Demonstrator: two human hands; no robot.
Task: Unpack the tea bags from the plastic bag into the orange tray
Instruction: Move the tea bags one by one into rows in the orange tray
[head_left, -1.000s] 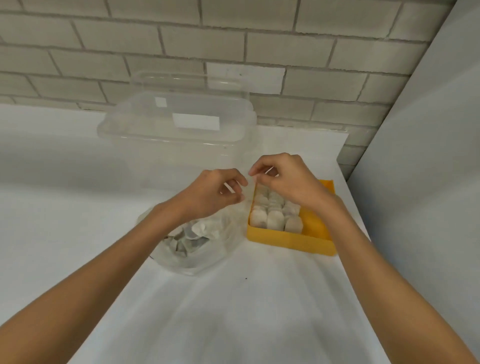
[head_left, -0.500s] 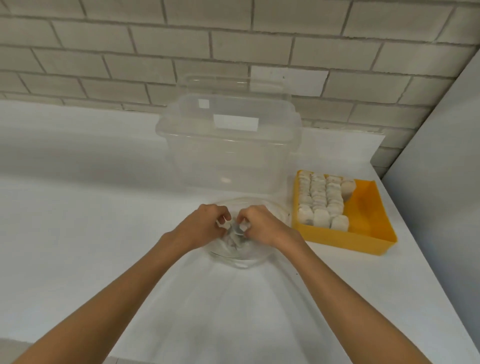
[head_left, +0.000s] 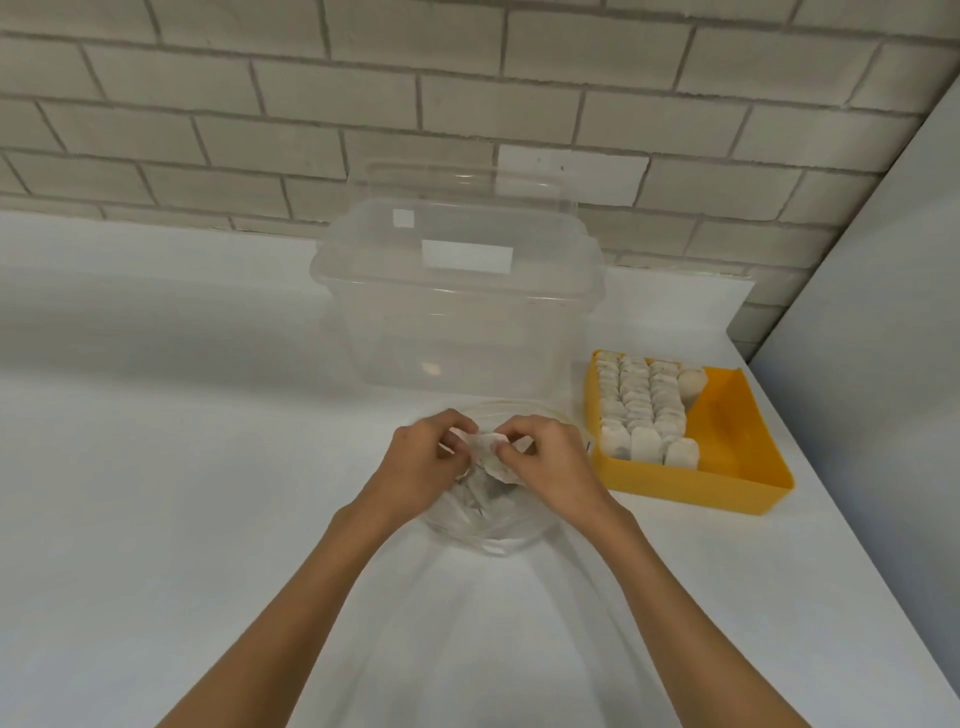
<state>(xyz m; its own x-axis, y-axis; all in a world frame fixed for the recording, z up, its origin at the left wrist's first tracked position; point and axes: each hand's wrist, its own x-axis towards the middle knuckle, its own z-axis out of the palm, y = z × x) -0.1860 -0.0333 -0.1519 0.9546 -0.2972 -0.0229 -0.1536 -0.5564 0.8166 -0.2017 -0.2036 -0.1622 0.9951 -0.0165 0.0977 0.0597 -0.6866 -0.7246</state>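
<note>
A clear plastic bag (head_left: 493, 525) with several tea bags inside lies on the white table. Over its mouth, my left hand (head_left: 423, 467) and my right hand (head_left: 545, 462) meet, both pinching one white tea bag (head_left: 488, 454) between their fingertips. To the right stands the orange tray (head_left: 737, 462). Its left part holds rows of upright tea bags (head_left: 641, 410); its right part is bare.
A large clear plastic box (head_left: 457, 312) with a lid stands just behind the bag, against the brick wall (head_left: 467, 104). A grey panel (head_left: 883, 364) bounds the table on the right, close to the tray. The white table (head_left: 156, 467) stretches left.
Both hands came down from beside the tray to the bag's mouth. They have lifted a tea bag out between them. The view has shifted left.
</note>
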